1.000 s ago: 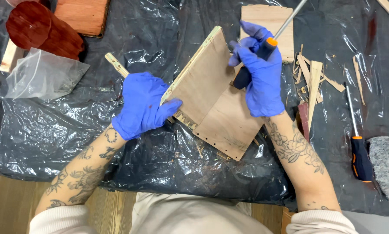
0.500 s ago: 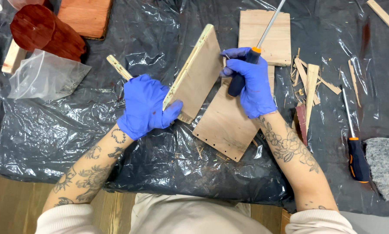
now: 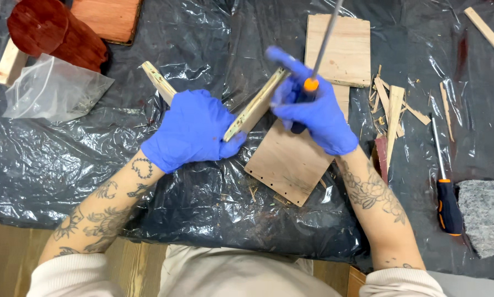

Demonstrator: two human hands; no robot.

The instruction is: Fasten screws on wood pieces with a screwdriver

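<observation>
a thin panel point(image 3: 253, 105) is held on edge, tilted, in the left hand point(image 3: 189, 132), fingers closed round it, above a flat panel point(image 3: 288, 165) with holes along its edge. a screwdriver point(image 3: 313, 77) is gripped in the closed right hand point(image 3: 318, 113) against the raised panel. the two panels appear already parted; splinters point(image 3: 392, 104) lie near. black plastic sheet point(image 3: 203, 220) covers the table.

Your left hand point(image 3: 194, 132) holds the tilted wooden panel point(image 3: 255, 104) on edge; your right hand point(image 3: 315, 113) grips the screwdriver point(image 3: 318, 55) against it, above the flat panel point(image 3: 288, 162).
</observation>
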